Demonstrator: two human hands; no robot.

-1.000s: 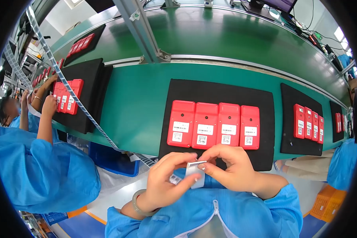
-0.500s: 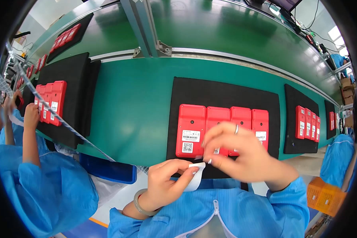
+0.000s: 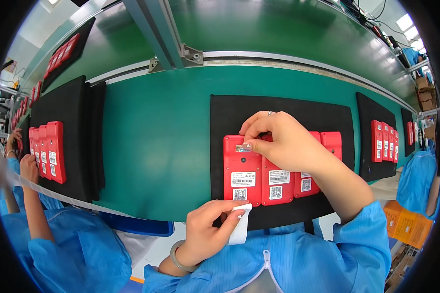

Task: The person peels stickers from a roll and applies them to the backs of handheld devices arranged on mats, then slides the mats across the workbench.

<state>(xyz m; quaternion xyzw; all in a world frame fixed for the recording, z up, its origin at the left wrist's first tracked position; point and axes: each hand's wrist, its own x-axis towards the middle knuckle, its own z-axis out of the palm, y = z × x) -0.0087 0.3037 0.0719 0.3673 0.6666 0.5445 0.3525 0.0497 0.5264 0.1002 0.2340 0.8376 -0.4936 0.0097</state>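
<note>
Several red handheld device casings lie side by side on a black foam mat [image 3: 278,110], labels up. The leftmost red casing [image 3: 232,163] carries a white barcode label and a QR label. At its top end, my right hand [image 3: 278,139] pinches a small shiny sticker [image 3: 243,147] against or just over the surface; exact contact cannot be made out. My right hand and forearm partly cover the other casings. My left hand [image 3: 212,227], below the mat's front edge, is closed on a strip of white backing paper [image 3: 240,229] that hangs from thumb and fingers.
More red casings [image 3: 49,151] lie on a black mat stack at left, where a co-worker's hand [image 3: 28,168] touches them. Another mat with red casings [image 3: 384,141] is at right. A metal post [image 3: 154,34] and rail stand behind; a blue bin [image 3: 146,227] sits below.
My right hand has moved up from beside the backing paper to the leftmost casing's top, bringing the shiny sticker. My left hand still holds the paper. The whole view has shifted slightly.
</note>
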